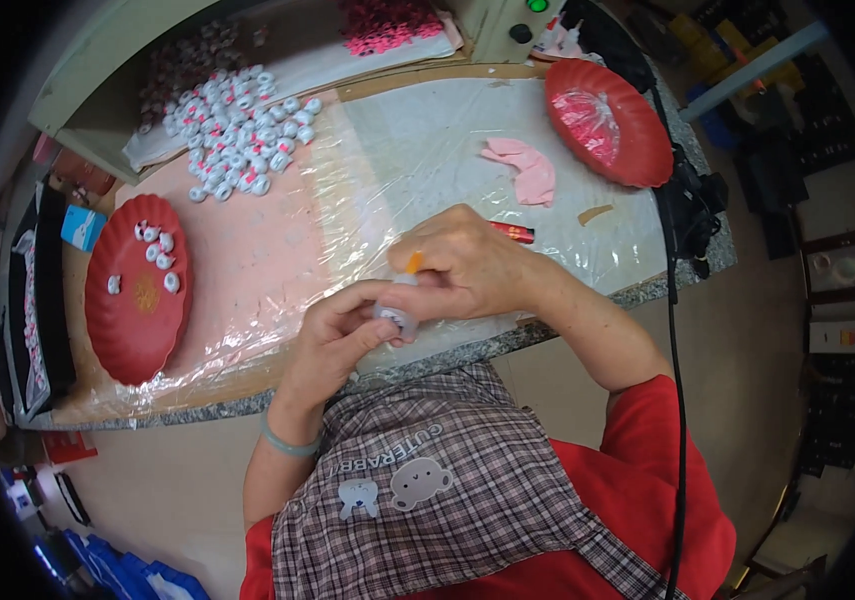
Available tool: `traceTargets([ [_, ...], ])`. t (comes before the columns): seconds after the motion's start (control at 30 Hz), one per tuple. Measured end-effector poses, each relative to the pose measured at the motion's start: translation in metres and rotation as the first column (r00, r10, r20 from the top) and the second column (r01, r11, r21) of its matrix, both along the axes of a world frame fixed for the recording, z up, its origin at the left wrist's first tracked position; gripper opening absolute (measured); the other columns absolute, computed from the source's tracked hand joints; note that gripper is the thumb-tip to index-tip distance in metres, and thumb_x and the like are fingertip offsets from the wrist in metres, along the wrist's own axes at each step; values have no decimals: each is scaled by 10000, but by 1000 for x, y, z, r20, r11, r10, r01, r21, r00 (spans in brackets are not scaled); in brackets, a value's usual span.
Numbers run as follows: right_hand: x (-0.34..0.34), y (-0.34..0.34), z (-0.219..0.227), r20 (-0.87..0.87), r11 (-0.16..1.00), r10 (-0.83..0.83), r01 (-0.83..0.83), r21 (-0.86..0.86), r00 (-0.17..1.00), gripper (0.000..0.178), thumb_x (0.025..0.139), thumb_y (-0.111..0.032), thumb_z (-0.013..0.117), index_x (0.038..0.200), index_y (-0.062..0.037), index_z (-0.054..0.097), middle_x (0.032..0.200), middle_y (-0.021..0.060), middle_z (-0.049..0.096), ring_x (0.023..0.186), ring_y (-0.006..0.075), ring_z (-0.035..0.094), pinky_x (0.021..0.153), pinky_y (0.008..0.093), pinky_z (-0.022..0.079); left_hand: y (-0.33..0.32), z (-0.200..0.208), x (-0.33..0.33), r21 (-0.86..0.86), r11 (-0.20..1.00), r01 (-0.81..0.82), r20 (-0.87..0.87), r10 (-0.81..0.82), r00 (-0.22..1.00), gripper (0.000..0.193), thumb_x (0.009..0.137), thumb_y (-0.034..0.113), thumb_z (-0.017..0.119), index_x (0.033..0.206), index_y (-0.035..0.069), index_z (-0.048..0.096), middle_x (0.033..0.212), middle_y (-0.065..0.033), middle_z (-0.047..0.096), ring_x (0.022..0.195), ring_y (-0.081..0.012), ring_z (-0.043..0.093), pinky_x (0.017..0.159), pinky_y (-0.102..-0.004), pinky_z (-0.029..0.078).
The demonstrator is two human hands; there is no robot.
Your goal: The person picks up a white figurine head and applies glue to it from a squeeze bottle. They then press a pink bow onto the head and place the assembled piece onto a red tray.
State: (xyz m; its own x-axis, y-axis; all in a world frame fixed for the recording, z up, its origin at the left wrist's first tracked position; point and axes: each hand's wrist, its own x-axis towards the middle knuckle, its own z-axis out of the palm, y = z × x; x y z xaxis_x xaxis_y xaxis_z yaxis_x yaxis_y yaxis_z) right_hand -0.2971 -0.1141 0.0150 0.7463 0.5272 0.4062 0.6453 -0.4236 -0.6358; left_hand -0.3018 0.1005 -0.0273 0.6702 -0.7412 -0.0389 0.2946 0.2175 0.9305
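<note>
Both hands meet in front of my body, just above the table's near edge. My left hand (342,325) is closed around a small whitish, translucent bottle (397,320), mostly covered by fingers. From the other side, my right hand (472,265) closes its fingers at the bottle's upper end. An orange tip (414,262) sticks up between the right thumb and fingers; whether it is joined to the bottle is hidden. Just beyond the right hand lies a red tube (513,232), partly covered by it.
Several white, bead-like pieces with pink marks (237,130) are heaped at the back left. A red scalloped plate (132,340) at left holds a few more. Another red plate (637,130), at back right, carries a clear-wrapped pink bundle. A pink cloth (527,172) lies mid-table. A black cable (675,400) hangs at right.
</note>
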Motion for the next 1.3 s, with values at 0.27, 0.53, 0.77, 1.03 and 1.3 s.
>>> traceTargets([
  [0.27,-8,-8,16,-178,993,-111,114,8,978,229,714,-140,764,869,-25,641,767,40,574,646,141,534,577,253,425,-8,-4,-1,-16,1000,-21,-1,21,1000,303,918,69,580,1203,-25,541,975,-61,629,863,-115,608,772,-254,500],
  [0.53,-6,-10,15,-313,994,36,-3,106,949,218,764,-147,728,920,-12,657,844,52,576,744,129,523,648,240,414,-5,-5,-4,-30,999,-26,-25,25,999,293,919,89,587,1183,-30,541,965,-53,622,861,-103,596,778,-247,492],
  [0.77,-10,-2,15,-437,978,-53,135,159,898,270,732,-147,757,946,-35,638,809,26,547,688,118,510,616,252,419,-5,-8,-3,-53,995,-85,-39,83,996,286,914,87,596,1172,-27,546,990,-59,616,876,-102,596,792,-249,494],
  [1.03,-8,-7,15,-387,992,-108,125,19,916,259,729,-106,771,929,-34,622,886,9,566,738,70,507,587,187,401,-6,-9,-3,50,991,-127,93,122,988,258,899,101,622,1118,-29,577,985,-41,604,882,-93,586,790,-243,492],
  [1.3,-4,-11,4,-403,969,86,18,247,911,211,721,2,657,927,-39,631,880,11,571,642,63,468,575,196,401,-8,-5,-2,8,998,-65,39,65,997,267,902,94,613,1131,-34,569,997,-53,600,892,-103,592,796,-251,498],
])
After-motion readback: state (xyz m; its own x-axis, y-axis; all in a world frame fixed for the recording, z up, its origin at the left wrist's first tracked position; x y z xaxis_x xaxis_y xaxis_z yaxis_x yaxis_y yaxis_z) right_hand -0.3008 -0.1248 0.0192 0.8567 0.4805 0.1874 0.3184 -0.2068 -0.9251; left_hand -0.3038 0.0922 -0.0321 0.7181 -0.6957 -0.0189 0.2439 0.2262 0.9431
